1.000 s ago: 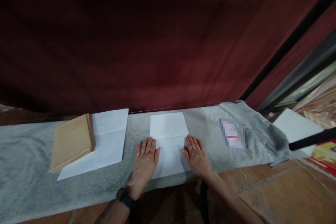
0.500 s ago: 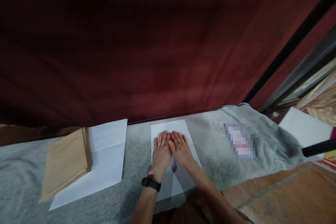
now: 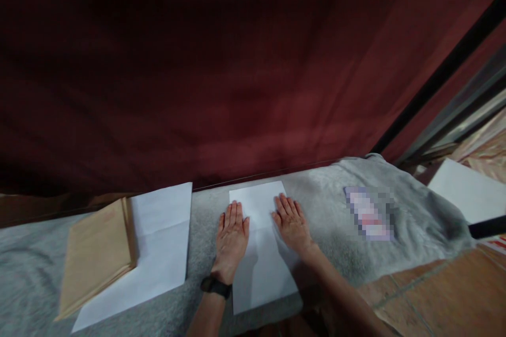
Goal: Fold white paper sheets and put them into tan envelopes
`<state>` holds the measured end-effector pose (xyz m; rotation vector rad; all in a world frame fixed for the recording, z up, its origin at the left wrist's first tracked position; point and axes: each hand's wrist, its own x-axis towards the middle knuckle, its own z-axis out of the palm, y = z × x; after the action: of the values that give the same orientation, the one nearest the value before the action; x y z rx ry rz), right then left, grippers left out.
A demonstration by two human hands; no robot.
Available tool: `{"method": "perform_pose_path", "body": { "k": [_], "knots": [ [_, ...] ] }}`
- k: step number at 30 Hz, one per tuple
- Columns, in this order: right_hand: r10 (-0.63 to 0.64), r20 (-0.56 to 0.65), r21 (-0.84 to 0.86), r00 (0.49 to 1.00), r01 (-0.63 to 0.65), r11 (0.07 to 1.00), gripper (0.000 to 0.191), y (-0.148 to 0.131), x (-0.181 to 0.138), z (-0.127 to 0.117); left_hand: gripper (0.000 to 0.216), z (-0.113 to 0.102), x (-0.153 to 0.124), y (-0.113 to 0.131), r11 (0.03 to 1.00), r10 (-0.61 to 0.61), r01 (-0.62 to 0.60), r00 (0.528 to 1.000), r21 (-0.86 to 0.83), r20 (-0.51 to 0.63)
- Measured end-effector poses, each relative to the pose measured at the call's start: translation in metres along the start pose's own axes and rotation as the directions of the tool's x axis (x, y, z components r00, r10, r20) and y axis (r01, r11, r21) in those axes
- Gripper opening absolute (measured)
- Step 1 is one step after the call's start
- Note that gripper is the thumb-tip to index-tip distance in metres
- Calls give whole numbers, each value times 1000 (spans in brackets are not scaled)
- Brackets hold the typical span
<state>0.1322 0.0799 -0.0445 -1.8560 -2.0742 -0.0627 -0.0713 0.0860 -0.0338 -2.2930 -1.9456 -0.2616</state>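
A folded sheet of white paper (image 3: 263, 258) lies lengthwise on the grey cloth, with a faint crease across it. My left hand (image 3: 232, 234) rests flat on its left edge, fingers stretched out and pointing away from me. Over the right edge of the paper lies my right hand (image 3: 291, 221), also flat with its fingers a little apart. Neither hand grips anything. A black watch (image 3: 215, 287) is on my left wrist.
Brown envelopes (image 3: 97, 253) lie stacked on more white paper (image 3: 162, 237) at the left. A blurred-out purple and pink item (image 3: 369, 216) lies right on the grey cloth (image 3: 328, 210). Behind hangs a dark red curtain (image 3: 253, 89); a black pole (image 3: 435, 79) slants at the right.
My hands were together on the middle of the paper. They have since moved apart, the left to the left edge and the right to the right edge.
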Motion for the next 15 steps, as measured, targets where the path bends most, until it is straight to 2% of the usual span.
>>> {"method": "perform_pose_path", "body": {
  "k": [5, 10, 15],
  "knots": [
    [13, -16, -16, 1000, -13, 1000, 51, 7, -3, -4, 54, -1, 1, 2, 999, -36, 36, 999, -20, -19],
    [-19, 6, 40, 1000, 19, 999, 53, -7, 5, -4, 55, -1, 10, 24, 991, 64, -73, 994, -110, -85],
    [-63, 50, 103, 997, 58, 993, 52, -18, 11, -1, 53, 8, 14, 41, 984, 104, -110, 993, -143, -48]
  ]
}}
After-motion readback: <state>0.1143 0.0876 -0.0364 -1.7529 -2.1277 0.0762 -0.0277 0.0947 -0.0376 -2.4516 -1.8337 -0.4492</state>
